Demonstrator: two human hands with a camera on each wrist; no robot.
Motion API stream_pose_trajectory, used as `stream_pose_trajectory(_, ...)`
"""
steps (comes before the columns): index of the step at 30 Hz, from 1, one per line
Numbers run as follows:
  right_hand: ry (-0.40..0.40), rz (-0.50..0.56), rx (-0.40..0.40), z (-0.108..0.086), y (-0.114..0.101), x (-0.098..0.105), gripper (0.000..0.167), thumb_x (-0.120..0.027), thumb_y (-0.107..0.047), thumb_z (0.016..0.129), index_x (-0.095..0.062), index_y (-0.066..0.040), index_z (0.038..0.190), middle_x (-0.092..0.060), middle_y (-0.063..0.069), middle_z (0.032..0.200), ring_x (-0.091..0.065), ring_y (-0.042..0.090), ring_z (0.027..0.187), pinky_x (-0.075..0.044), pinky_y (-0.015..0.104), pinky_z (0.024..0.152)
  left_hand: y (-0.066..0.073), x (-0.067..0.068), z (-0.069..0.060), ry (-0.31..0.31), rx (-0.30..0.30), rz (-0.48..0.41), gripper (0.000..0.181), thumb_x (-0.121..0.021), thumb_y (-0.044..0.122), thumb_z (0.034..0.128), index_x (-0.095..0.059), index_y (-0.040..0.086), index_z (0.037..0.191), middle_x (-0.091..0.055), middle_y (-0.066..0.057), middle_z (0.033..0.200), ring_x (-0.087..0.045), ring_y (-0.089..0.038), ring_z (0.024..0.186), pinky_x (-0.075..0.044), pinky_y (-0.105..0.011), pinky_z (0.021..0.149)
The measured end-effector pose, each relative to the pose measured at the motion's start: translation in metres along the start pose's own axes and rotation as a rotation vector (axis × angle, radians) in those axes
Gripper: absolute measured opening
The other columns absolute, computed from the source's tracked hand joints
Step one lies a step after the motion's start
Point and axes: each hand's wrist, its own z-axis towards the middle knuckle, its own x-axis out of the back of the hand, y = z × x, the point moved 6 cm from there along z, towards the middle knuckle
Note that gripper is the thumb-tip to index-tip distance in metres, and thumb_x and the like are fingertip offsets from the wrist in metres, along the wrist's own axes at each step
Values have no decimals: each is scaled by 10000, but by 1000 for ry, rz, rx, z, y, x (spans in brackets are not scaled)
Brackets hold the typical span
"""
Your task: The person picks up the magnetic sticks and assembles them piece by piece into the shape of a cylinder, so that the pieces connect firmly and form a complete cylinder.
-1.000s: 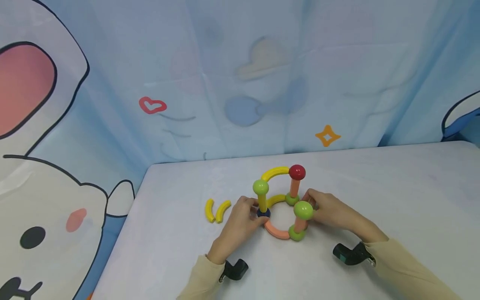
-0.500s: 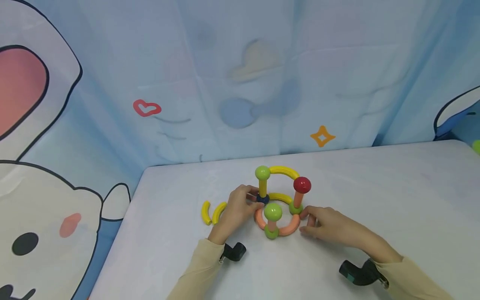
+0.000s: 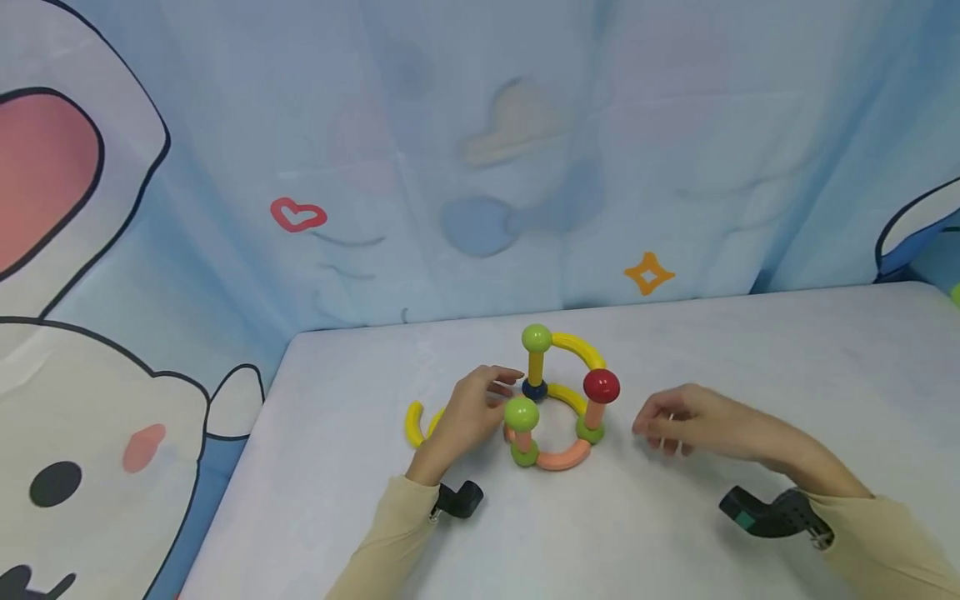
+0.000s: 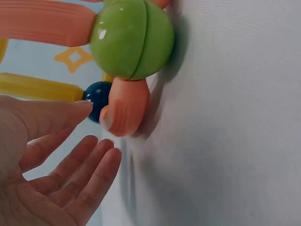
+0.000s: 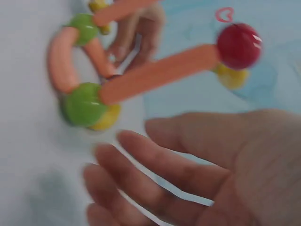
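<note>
A toy frame of coloured balls and rods stands upright on the table. Its base ring joins a dark blue ball (image 3: 535,389) and two green balls with orange curved rods (image 3: 564,457) and a yellow one. Three posts rise from it, one topped by a red ball (image 3: 602,386), the others by light green balls (image 3: 521,414). My left hand (image 3: 471,410) is at the frame's left side, fingers loosely extended; whether the thumb touches the dark blue ball I cannot tell. To the right, apart from the frame, my right hand (image 3: 697,421) hangs with relaxed fingers, holding nothing.
Two loose yellow curved rods (image 3: 414,423) lie left of the frame, one partly hidden by my left hand. A white-covered table (image 3: 337,533) reaches back to a blue printed curtain (image 3: 420,100). Black cameras are strapped at both wrists.
The frame has turned clockwise seen from above: the red-topped post came round to the right, the front green-topped post went left. My right hand let go and drew away rightward.
</note>
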Motion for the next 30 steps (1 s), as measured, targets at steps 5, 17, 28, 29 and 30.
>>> stream_pose_trajectory(5, 227, -69, 48, -2, -25, 39, 331, -620, -217, 1068, -628, 18, 1301, -663, 126, 1175, -633, 258, 975, -590, 319, 759, 9, 12, -11, 38, -36, -39, 291, -624, 86, 1052, -677, 56, 1337, -671, -88, 1276, -661, -233, 1151, -567, -336, 952)
stream_pose_trajectory(17, 266, -228, 379, 26, -125, 44, 361, -724, -166, 1004, -642, -58, 1338, -601, 104, 1352, -589, 293, 1202, -517, 565, 1019, 37, 27, -43, -85, -59, -286, 331, -449, 94, 1107, -617, 13, 1380, -670, -98, 1316, -656, -217, 1146, -546, -476, 1004)
stream_pose_trajectory(28, 143, -133, 209, 45, -96, 46, 408, -584, -322, 1086, -576, -126, 1444, -595, 112, 1392, -557, 325, 1237, -530, 554, 962, 18, -8, -53, -173, -8, -70, 597, -866, 125, 875, -568, 68, 1389, -538, -80, 1346, -571, -272, 1235, -540, -305, 998)
stream_pose_trajectory(29, 141, -117, 206, 45, -94, 45, 415, -584, -333, 1085, -571, -140, 1451, -586, 104, 1405, -551, 319, 1248, -523, 563, 971, 19, -11, -53, -159, -27, -74, 558, -877, 131, 866, -593, 63, 1342, -537, -72, 1316, -571, -273, 1210, -544, -300, 989)
stream_pose_trajectory(30, 141, -102, 205, 45, -93, 44, 419, -589, -345, 1082, -570, -156, 1455, -579, 91, 1417, -543, 311, 1262, -513, 574, 985, 20, -14, -52, -141, -44, -72, 494, -882, 130, 861, -623, 64, 1276, -537, -61, 1278, -570, -263, 1179, -547, -292, 979)
